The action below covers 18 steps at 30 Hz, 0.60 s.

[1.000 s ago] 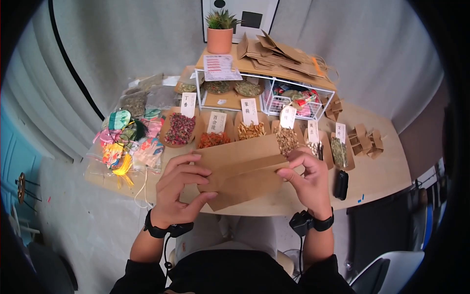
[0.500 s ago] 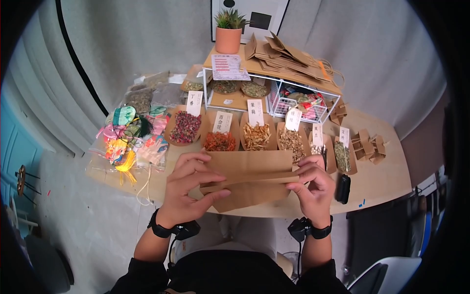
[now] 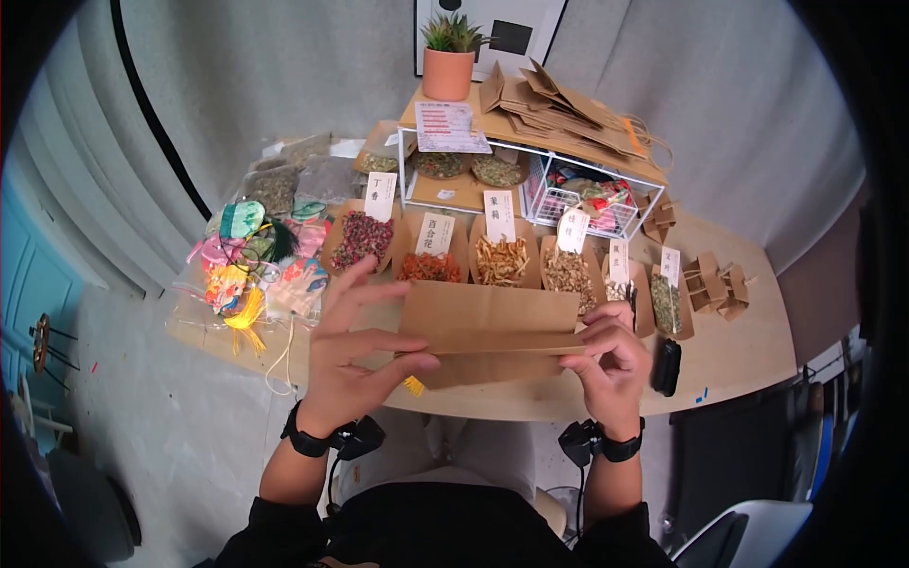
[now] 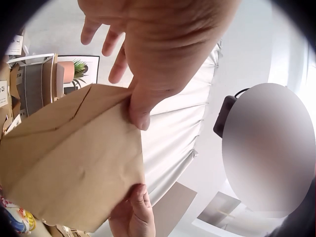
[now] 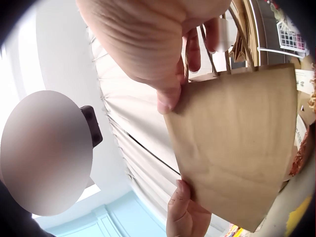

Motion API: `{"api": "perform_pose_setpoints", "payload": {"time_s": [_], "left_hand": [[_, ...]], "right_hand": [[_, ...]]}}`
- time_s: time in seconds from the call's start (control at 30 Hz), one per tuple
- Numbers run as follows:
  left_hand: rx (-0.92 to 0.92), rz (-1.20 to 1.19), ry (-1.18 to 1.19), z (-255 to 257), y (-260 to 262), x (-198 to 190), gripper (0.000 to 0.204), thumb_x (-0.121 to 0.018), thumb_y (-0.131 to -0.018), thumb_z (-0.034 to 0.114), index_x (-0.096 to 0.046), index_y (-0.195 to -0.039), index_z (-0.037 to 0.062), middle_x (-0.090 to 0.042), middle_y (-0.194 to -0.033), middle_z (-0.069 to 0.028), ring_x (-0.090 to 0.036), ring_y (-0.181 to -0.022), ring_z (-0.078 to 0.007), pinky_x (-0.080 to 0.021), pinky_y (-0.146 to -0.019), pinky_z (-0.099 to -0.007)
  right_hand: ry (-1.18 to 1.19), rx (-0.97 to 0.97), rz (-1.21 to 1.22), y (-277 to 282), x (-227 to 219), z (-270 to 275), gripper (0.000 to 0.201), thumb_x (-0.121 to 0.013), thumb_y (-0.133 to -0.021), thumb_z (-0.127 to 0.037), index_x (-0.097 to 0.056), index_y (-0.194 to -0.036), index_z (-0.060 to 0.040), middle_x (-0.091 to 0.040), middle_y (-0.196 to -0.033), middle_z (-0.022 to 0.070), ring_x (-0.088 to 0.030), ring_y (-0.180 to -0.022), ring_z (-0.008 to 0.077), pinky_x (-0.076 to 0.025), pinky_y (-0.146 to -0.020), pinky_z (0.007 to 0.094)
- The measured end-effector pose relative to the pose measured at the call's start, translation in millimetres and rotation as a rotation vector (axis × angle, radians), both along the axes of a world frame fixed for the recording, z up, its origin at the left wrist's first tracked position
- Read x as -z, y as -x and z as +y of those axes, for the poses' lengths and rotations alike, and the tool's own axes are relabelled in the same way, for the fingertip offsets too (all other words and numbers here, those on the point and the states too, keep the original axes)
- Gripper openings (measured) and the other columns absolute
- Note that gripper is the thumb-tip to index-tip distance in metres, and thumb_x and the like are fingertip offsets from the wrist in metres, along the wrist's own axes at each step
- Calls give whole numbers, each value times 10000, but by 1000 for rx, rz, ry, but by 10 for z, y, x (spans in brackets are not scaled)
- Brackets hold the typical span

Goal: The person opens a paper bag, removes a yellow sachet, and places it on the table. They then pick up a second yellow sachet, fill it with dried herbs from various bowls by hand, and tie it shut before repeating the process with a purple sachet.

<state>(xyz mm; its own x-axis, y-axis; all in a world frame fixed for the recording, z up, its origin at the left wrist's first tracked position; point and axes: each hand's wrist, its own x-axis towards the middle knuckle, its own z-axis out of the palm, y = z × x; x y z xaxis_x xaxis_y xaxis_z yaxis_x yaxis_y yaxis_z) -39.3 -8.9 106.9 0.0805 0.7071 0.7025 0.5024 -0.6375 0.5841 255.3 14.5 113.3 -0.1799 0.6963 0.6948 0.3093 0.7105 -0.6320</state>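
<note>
A brown kraft paper bag [image 3: 492, 314], with a fold running across it, is held over the front of the table in the head view. My left hand [image 3: 356, 355] pinches its left end between thumb and index finger, the other fingers spread away from it. At the opposite end my right hand [image 3: 614, 371] pinches the bag, thumb in front and fingers curled behind. Twisted paper handles [image 5: 228, 54] rise from the bag's edge beside the right fingers in the right wrist view. A crease crosses the bag's broad face [image 4: 84, 158] in the left wrist view.
Behind the bag, labelled paper trays of dried flowers and herbs [image 3: 502, 262] stand in a row. Colourful tasselled pouches [image 3: 248, 270] lie at left. A shelf [image 3: 544, 133] carries flat paper bags [image 3: 563, 109] and a potted plant [image 3: 447, 71]. A black case [image 3: 667, 367] lies at right.
The bag has gone from slanted to nearly level, and its lower flap shows narrower below the fold. My left hand's upper fingers have lifted off the bag and spread.
</note>
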Motion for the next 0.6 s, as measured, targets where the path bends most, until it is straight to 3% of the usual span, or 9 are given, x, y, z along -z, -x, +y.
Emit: {"api": "perform_pose_setpoints", "payload": {"time_s": [0.13, 0.23, 0.3, 0.4, 0.43, 0.53, 0.57, 0.6], "left_hand": [[-160, 5, 160, -126, -93, -39, 367, -881, -626, 120, -755, -969, 96, -647, -1186, -131, -585, -1157, -266, -493, -889, -367], [-26, -43, 255, -147, -237, -4, 383, -855, -688, 124, -729, -1046, 69, -695, -1023, -123, -656, -854, -202, -497, -724, -269], [9, -66, 246, -95, -209, 64, 340, -833, -735, 130, -724, -1046, 45, -709, -935, -99, -621, -723, -153, -471, -664, -238], [-12, -202, 400, -68, -190, 73, 287, -795, -800, 141, -717, -1049, 22, -710, -862, -57, -581, -652, -76, -434, -605, -205], [-32, -266, 474, -52, -194, 63, 273, -781, -821, 145, -714, -1051, 16, -708, -847, -43, -569, -650, -51, -422, -591, -196], [-73, -404, 499, -32, -238, 168, 228, -760, -852, 158, -719, -1014, 2, -696, -814, -28, -560, -695, -29, -413, -578, -201], [-81, -473, 475, -17, -234, 206, 220, -742, -871, 165, -718, -1012, -2, -694, -823, -24, -561, -699, -30, -418, -579, -198], [-91, -541, 453, -2, -230, 248, 215, -724, -890, 172, -718, -1011, -6, -692, -832, -21, -562, -702, -30, -424, -580, -196]], "right_hand": [[-45, 39, -32, 5, -44, -12, 263, -872, -667, -151, -629, -723, -66, -654, -759, 39, -553, -875, 259, -434, -793, 369], [-111, 23, -111, 33, -90, -20, 254, -870, -664, -167, -654, -759, -72, -663, -781, 44, -554, -893, 266, -433, -800, 374], [-141, 10, -163, 26, -129, 6, 254, -866, -665, -173, -689, -820, -77, -678, -835, 51, -551, -930, 270, -433, -816, 377], [-332, 304, -354, 187, -337, -13, 360, -868, -656, -193, -713, -963, -86, -664, -1055, 95, -536, -1015, 287, -431, -855, 399], [-365, 414, -331, 217, -289, -46, 498, -860, -694, -191, -663, -1130, -54, -562, -1260, 160, -516, -1095, 296, -430, -932, 412], [-431, 385, 130, 274, 162, 10, 546, -835, -751, -192, -598, -1206, -4, -486, -1323, 212, -526, -1120, 309, -457, -949, 413], [-362, 267, 184, 304, 238, -36, 562, -804, -797, -202, -553, -1241, 33, -480, -1315, 224, -533, -1141, 316, -483, -943, 401], [-356, 269, 210, 315, 329, -66, 565, -805, -796, -211, -554, -1240, 34, -487, -1308, 223, -534, -1145, 319, -489, -931, 402]]}}
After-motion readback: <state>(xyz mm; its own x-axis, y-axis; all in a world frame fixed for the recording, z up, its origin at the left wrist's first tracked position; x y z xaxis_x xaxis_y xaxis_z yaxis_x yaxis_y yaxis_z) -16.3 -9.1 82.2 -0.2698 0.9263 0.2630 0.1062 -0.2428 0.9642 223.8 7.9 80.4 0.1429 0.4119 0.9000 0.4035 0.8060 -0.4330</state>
